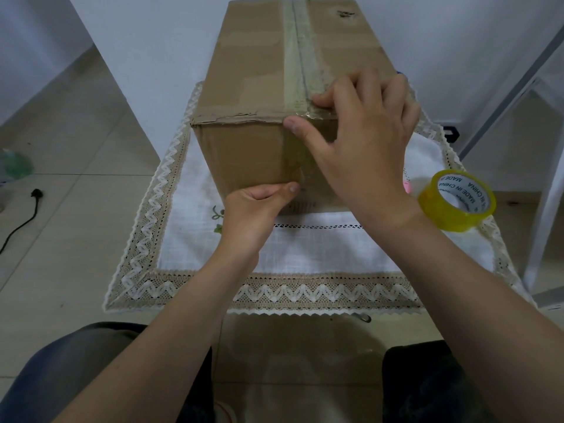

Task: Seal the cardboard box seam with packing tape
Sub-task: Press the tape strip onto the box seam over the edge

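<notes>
1. The cardboard box (259, 87) stands on a white, lace-edged cloth (305, 254) that hides the bench beneath; the box's far end is cut off by the top of the frame.
2. A strip of tape (297, 56) runs along the seam on top of the box and folds over the near edge. On the near face it is clear and shows only as faint glints.
3. The right hand (366, 138) spans that near top edge: bent fingers press the tape on top, and the thumb lies flat just below the edge. It covers the box's near right corner.
4. The left hand (256, 209) is low on the near face with its thumb tip pressing the tape end. Its other fingers are folded under and mostly out of sight.
5. The yellow tape roll (456, 203) lies on the cloth to the right, apart from the box.
6. A small pink thing (407, 187) peeks out behind the right wrist; too hidden to tell what it is.
</notes>
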Available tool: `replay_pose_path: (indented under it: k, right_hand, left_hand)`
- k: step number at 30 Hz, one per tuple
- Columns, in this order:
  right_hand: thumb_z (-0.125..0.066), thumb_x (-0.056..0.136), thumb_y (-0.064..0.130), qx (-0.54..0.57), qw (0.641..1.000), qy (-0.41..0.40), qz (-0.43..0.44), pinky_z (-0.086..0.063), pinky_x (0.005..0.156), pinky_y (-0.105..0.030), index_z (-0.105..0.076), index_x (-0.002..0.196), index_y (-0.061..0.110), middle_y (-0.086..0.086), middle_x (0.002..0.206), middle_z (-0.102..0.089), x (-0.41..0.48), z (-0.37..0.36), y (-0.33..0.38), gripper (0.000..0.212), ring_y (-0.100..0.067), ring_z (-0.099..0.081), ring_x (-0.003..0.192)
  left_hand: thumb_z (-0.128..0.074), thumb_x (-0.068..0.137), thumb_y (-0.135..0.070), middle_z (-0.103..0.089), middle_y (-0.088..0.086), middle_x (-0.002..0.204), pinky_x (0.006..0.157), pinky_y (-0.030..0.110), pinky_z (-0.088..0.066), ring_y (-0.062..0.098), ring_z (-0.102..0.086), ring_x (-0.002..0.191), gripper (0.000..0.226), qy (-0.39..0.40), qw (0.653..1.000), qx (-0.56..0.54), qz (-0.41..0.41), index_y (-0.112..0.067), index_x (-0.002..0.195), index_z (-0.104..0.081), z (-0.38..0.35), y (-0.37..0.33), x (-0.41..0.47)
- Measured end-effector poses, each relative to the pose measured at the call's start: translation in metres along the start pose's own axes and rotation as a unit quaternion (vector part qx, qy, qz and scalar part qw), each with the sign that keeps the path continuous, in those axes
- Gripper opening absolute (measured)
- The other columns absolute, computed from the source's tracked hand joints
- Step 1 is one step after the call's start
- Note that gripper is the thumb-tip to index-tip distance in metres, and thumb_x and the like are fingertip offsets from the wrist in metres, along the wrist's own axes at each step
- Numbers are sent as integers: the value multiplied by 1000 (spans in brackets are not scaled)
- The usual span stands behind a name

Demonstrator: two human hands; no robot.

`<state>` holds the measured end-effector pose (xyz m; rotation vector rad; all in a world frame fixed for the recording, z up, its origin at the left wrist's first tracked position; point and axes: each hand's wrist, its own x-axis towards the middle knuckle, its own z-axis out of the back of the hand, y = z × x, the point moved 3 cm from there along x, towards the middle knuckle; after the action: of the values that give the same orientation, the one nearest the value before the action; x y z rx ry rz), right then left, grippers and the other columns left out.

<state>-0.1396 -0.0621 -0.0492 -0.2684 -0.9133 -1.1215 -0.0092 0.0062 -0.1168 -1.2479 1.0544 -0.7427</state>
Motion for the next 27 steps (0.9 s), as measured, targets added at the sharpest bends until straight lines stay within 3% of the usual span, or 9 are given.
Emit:
replay_pose_path:
  k: [7, 9, 11, 12, 15, 19, 27]
  right_hand:
    - [-63, 72, 83, -13, 999, 4, 33, -35, 90, -46, -64, 109, 20, -3, 117, -63, -6, -4, -2, 73, -34, -55, 108]
    - [-70, 66, 81, -11, 999, 12, 49, -36, 97, -48, -63, 116, 20, -4, 125, -62, -11, -8, -4, 78, -35, -54, 114]
    - [-74, 63, 79, -15, 997, 20, 67, -36, 104, -51, -61, 123, 21, -5, 132, -60, -16, -11, -6, 85, -36, -53, 120]
    - [-73, 62, 79, -16, 997, 23, 73, -35, 106, -51, -61, 125, 21, -5, 134, -60, -17, -12, -8, 86, -36, -53, 121]
    - [-64, 76, 81, 2, 998, 18, 62, -36, 103, -49, -64, 121, 22, -2, 128, -62, -12, -5, -9, 74, -34, -54, 118]
    - [-54, 90, 74, 27, 1000, 7, 9, -36, 100, -45, -67, 109, 23, 2, 115, -64, 1, 3, -7, 56, -32, -53, 115]
    - [-69, 77, 72, 18, 997, 46, 57, -33, 106, -50, -63, 125, 25, 0, 133, -59, -8, -3, -14, 67, -34, -50, 125]
  left_hand:
    - [-75, 93, -19, -49, -23, 82, 99, 38, -30, -6, -36, 83, 23, -1, 1000, -9, -6, -6, 112, -77, -1, 1, 0]
    - [-75, 93, -19, -50, -23, 82, 99, 38, -30, -5, -48, 83, 23, -2, 1000, 0, -6, -7, 112, -77, -1, 0, -1]
    - [-76, 93, -19, -51, -20, 82, 99, 37, -30, -5, -67, 64, 23, -1, 1000, 4, -5, -7, 112, -77, -1, -1, -3]
    - [-76, 92, -18, -51, -20, 82, 99, 37, -30, -5, -67, 64, 22, -1, 1000, 3, -4, -7, 111, -77, -2, -2, -3]
    - [-75, 93, -19, -48, -21, 82, 100, 38, -29, -3, -42, 86, 22, 0, 1000, -3, 0, -8, 112, -77, -2, -4, -4]
    - [-76, 93, -24, -46, -21, 82, 99, 40, -30, 7, -30, 112, 24, -3, 1000, 0, 8, -10, 112, -77, 0, -3, -3]
    - [-76, 92, -25, -48, -23, 83, 103, 39, -31, 4, -34, 111, 18, -9, 1000, 11, 11, -16, 107, -78, 1, -2, -2]
